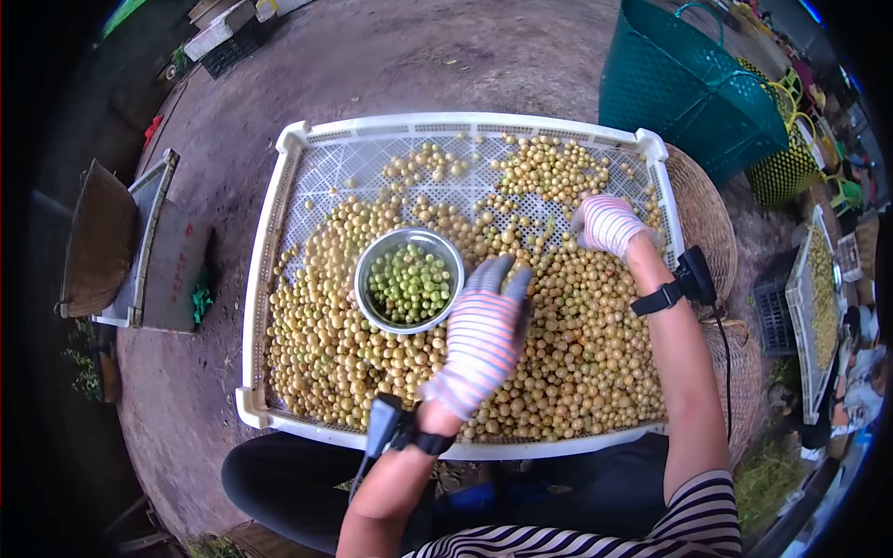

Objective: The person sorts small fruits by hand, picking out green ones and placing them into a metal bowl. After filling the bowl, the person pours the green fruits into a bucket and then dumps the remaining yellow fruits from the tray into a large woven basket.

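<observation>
My left hand (pixel 482 339), in a striped glove with grey fingertips, reaches over the small round yellowish fruits (pixel 586 321) beside a metal bowl. Its fingers are stretched and somewhat apart, with nothing visible in them; the fingertips point down at the pile. Greener round fruits (pixel 409 284) fill much of the metal bowl (pixel 369 314), which sits among the yellowish ones. My right hand (pixel 612 226), gloved the same way, is low over the fruits near the right side of the white mesh tray (pixel 270 232). Its fingers are curled in, and whatever they hold is hidden.
A tall green woven basket (pixel 684 93) stands beyond the tray's far right corner. Round wicker baskets (pixel 707 219) lie under its right edge. To the left are a box (pixel 172 265) and a brown basket (pixel 98 237). Another tray of fruits (pixel 819 298) leans at far right.
</observation>
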